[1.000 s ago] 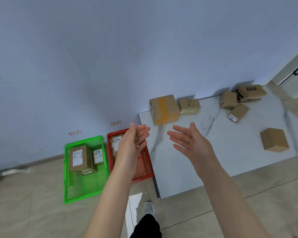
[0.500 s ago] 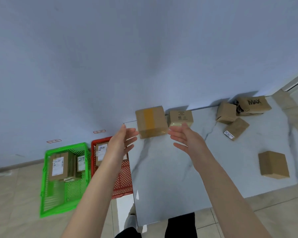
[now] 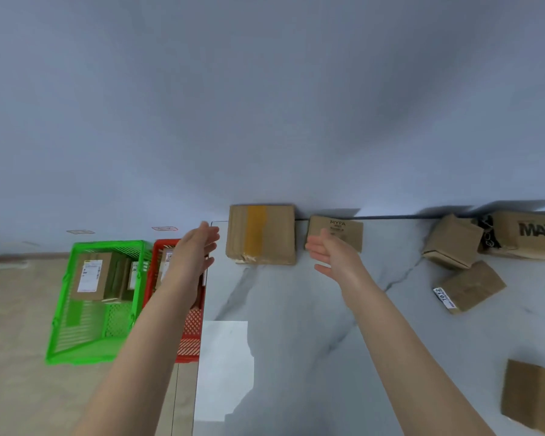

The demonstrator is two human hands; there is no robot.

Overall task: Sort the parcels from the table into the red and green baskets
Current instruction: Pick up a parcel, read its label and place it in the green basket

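A brown parcel with a yellow tape stripe [image 3: 261, 234] lies at the far left corner of the marble table [image 3: 296, 325], against the wall. My left hand [image 3: 195, 250] is open just left of it, and my right hand [image 3: 334, 256] is open just right of it; neither touches it. A smaller parcel marked MYFA [image 3: 343, 229] sits behind my right hand. On the floor to the left stand the green basket [image 3: 76, 309], holding labelled parcels, and the red basket [image 3: 189, 338], partly hidden by my left arm.
More brown parcels lie on the table's right side: a MAX box [image 3: 529, 234], a cube-like box [image 3: 452, 240], one with a 7012 label [image 3: 471, 286], and one at the near right edge [image 3: 532, 398]. The wall runs along the table's far edge.
I have moved closer to the table. Both open hands have reached forward and now flank the taped parcel at the far left corner.
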